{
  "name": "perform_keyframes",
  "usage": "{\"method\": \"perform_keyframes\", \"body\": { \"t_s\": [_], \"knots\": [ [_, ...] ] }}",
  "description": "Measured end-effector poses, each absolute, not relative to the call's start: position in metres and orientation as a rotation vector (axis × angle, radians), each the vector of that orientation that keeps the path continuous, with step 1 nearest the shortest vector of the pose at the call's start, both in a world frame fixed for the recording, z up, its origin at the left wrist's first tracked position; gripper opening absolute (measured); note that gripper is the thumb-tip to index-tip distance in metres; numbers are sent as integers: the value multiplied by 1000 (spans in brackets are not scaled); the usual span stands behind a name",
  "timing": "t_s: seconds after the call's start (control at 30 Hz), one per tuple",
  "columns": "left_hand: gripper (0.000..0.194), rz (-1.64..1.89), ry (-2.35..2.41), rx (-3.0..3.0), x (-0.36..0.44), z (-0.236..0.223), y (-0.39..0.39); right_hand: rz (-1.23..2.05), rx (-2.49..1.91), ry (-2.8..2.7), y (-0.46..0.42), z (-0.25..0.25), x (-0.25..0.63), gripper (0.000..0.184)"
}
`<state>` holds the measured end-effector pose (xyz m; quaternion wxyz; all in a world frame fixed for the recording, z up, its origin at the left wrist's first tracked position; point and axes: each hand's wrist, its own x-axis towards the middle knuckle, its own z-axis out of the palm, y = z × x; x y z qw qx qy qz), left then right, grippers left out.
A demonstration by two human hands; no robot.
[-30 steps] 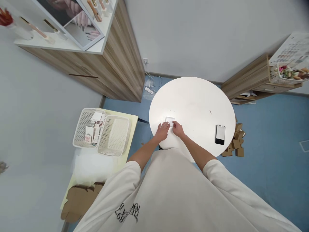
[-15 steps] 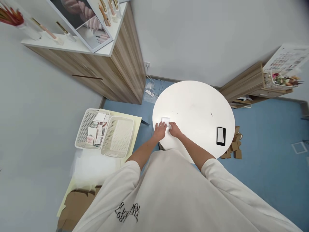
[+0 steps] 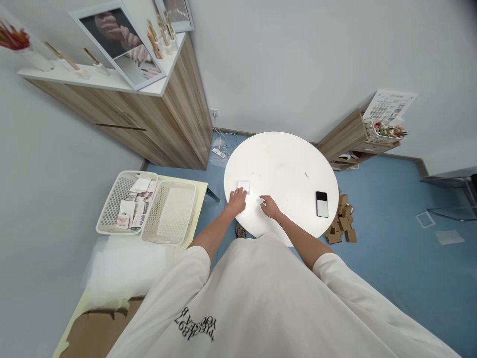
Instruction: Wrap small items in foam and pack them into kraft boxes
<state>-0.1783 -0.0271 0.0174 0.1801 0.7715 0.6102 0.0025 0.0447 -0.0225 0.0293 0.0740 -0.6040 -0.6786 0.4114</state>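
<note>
A small white square piece, its kind too small to make out, lies near the left edge of the round white table. My left hand rests with spread fingers on its near edge; a ring shows on one finger. To the right, my right hand is apart from the piece, over the tabletop, its index finger stretched out and nothing visible in it. A flat phone-like object, black at the top and pale below, lies at the table's right side.
On a side table at left stand two white baskets, one with cards and papers, one bare inside. A wooden cabinet rises behind them. Brown cardboard boxes lie on the floor right of the table. A power strip sits near the wall.
My right hand has moved off the white square piece to the right, while my left stays on it. The whole view has shifted, with the table appearing further left.
</note>
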Motion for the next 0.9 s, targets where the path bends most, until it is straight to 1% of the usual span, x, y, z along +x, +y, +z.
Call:
{"method": "perform_keyframes", "body": {
  "t_s": [0.13, 0.3, 0.47, 0.63, 0.77, 0.9],
  "knots": [
    [60, -1, 1760, 2166, -169, 27, -53, 1221, -1772, -2060, -42, 33, 54, 48],
    [59, 23, 1832, 2155, -146, 39, -104, 1179, -1669, -2115, -80, 39, 72, 47],
    [56, 66, 1892, 2109, -112, 44, -172, 1171, -1587, -2161, -133, 41, 98, 43],
    [53, 43, 1911, 2032, -84, 44, -249, 1187, -1548, -2183, -191, 34, 113, 43],
    [54, -3, 1956, 1943, -84, 50, -302, 1247, -1493, -2257, -226, 34, 106, 42],
    [55, 4, 2052, 1868, -105, 61, -344, 1239, -1389, -2353, -247, 39, 81, 40]
  ]
}}
